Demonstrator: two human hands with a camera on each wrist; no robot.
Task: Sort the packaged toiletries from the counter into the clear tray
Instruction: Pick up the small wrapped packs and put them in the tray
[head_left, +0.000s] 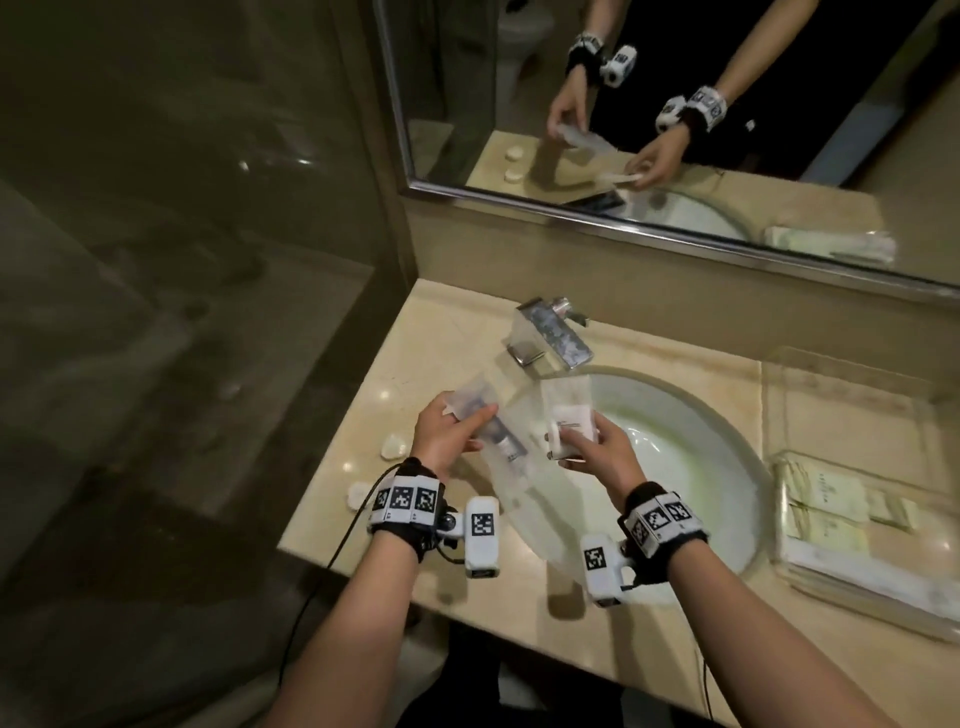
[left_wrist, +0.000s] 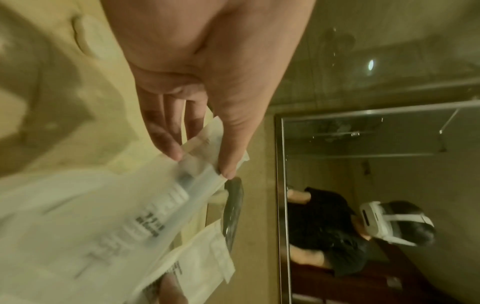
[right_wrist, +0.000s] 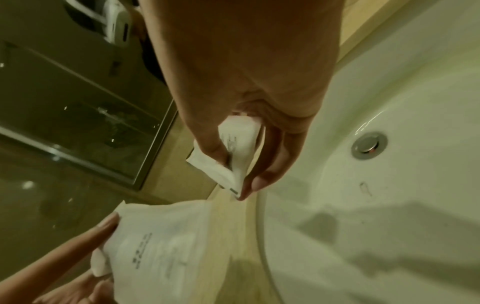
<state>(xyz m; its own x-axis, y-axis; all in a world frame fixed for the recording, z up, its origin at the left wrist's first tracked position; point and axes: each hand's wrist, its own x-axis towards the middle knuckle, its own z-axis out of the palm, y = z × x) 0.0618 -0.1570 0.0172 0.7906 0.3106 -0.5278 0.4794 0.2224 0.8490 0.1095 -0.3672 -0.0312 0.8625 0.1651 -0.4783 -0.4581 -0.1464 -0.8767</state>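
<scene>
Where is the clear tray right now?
In the head view the clear tray sits on the counter at far right, beside the sink basin, already holding packaged toiletries.

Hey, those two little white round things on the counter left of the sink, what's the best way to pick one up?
Each small white round piece lies low and flat on the counter, apart from the other piece. Probably come straight down and pinch across its opposite edges with fingertip and thumb; its flatness leaves no other hold.
</scene>
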